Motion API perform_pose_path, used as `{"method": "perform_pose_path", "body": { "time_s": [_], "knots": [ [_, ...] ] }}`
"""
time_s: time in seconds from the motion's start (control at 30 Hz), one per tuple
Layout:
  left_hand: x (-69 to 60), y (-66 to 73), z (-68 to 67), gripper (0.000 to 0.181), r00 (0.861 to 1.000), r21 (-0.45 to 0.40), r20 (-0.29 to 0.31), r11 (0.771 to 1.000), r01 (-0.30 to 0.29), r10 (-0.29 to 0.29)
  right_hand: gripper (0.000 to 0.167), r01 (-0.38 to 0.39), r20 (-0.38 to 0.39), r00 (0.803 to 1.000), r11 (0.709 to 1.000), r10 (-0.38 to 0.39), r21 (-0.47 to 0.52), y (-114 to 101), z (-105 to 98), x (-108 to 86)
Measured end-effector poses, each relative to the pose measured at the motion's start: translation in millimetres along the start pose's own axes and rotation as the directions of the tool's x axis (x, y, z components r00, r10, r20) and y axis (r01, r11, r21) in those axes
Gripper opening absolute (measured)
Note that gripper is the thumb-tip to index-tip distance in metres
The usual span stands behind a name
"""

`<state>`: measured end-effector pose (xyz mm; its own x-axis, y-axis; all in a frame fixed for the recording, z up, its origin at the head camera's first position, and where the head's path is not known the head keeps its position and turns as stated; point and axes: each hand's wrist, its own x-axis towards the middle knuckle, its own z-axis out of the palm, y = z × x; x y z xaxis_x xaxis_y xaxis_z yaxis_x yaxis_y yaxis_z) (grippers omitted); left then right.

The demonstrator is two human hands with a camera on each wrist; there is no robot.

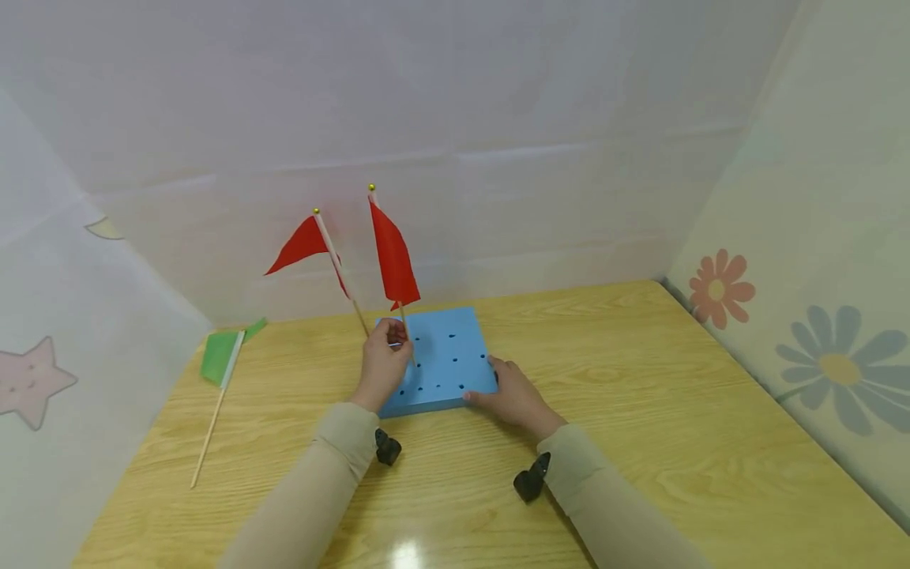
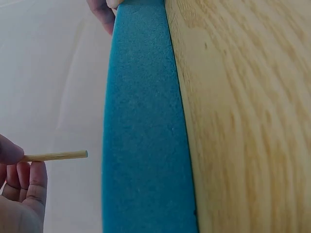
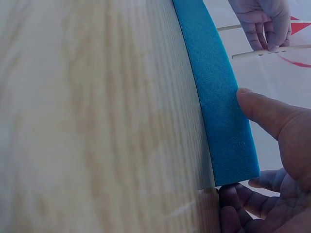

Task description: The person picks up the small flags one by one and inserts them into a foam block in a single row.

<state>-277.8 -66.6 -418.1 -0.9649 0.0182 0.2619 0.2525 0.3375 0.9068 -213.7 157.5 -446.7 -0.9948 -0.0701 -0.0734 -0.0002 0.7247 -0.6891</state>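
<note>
My left hand (image 1: 382, 365) pinches the thin wooden stick of a red flag (image 1: 393, 253) between thumb and fingers. In the left wrist view the lower end of that stick (image 2: 63, 156) hangs free, apart from the blue foam block (image 2: 141, 121). Rows of small holes dot the top of the block (image 1: 435, 348). A second red flag (image 1: 302, 243) leans left at the block's far left; my left hand hides its foot. My right hand (image 1: 517, 399) grips the block's near right corner, thumb on top and fingers along the side.
To the left, a green flag (image 1: 222, 356) on a wooden stick lies flat on the wooden table (image 1: 640, 411). White cloth walls (image 1: 455, 158) with printed flowers and a star stand behind and at both sides.
</note>
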Motion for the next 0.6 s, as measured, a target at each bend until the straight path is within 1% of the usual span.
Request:
{"method": "perform_pose_path", "body": {
  "time_s": [0.13,0.23,0.37,0.6],
  "knots": [
    [0.3,-3.3,4.0,0.016,1.000,0.003,-0.004,1.000,-0.005,0.005,0.088,-0.002,0.004,1.000,1.000,0.002,-0.001,0.9,0.2,0.8],
    [0.4,-6.3,5.4,0.016,1.000,-0.003,-0.005,1.000,-0.005,0.005,0.088,-0.003,0.004,1.000,1.000,0.003,0.001,0.7,0.1,1.5],
    [0.0,-7.1,6.2,0.017,1.000,-0.009,-0.014,1.000,-0.012,0.012,0.088,-0.006,0.003,1.000,1.000,0.006,0.010,-0.6,-0.7,1.2],
    [1.1,-10.3,9.4,0.019,1.000,0.015,-0.005,0.999,-0.031,0.031,0.088,-0.021,0.006,1.000,1.000,0.021,0.005,-0.4,0.1,1.0]
  ]
}}
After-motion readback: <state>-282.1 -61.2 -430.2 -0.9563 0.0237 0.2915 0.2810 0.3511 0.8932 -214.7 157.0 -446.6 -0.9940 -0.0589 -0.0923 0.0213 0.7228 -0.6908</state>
